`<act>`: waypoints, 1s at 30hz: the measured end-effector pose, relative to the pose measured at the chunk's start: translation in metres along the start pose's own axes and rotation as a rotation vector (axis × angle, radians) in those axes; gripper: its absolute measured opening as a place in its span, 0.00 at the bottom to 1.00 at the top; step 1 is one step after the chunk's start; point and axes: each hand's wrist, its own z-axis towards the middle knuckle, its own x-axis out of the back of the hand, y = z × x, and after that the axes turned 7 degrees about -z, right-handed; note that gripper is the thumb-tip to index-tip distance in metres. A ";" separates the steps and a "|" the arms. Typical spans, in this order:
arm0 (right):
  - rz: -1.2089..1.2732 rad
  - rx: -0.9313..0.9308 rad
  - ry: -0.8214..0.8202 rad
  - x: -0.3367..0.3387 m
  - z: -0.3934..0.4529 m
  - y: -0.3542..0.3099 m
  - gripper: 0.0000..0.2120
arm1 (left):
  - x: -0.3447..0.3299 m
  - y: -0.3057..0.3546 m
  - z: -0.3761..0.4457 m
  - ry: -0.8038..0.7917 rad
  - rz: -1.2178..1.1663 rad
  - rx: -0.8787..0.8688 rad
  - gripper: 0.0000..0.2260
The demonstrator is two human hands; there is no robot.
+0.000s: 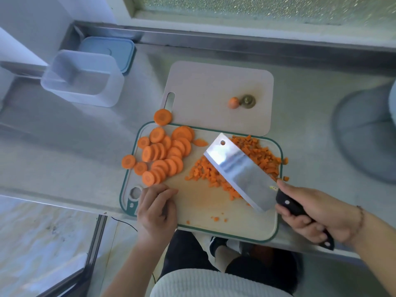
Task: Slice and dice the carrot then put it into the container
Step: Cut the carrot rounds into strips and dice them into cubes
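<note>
Stainless steel forms the desk [75, 146] beneath a frosted window. We see our right hand [317, 213] with its fingers wrapped around the handle of the cleaver [242, 172], whose blade is tilted over the diced carrot [263, 155]. Our left hand [156, 209] rests loosely curled on the cutting board [203, 202], holding nothing. Just beyond the left fingers lie the carrot slices [162, 155], firm, light and prone to rolling; we judge them best pinned flat from above by the fingertips. The container [83, 78] stands open, well apart beyond the left fingers.
</note>
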 end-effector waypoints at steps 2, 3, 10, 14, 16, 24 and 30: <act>0.112 -0.026 -0.061 0.008 0.005 0.004 0.28 | 0.000 -0.002 0.000 -0.029 0.017 -0.050 0.09; 0.166 -0.033 -0.086 0.012 0.007 0.006 0.28 | 0.000 -0.001 -0.001 -0.055 0.046 -0.089 0.08; 0.485 0.014 -0.274 0.027 0.010 0.011 0.29 | -0.020 0.032 -0.004 -0.457 0.039 -0.520 0.08; 0.497 0.033 -0.328 0.024 0.012 0.013 0.30 | -0.033 0.032 0.006 -0.510 0.028 -0.613 0.06; 0.513 0.037 -0.355 0.023 0.015 0.017 0.29 | -0.038 0.028 0.012 -0.523 0.016 -0.619 0.06; 0.533 0.055 -0.266 0.016 0.007 0.023 0.31 | -0.063 0.025 0.049 -0.324 0.124 -0.491 0.12; 0.277 0.090 0.030 -0.003 -0.019 0.019 0.33 | -0.048 0.023 0.074 -0.326 0.064 -0.420 0.15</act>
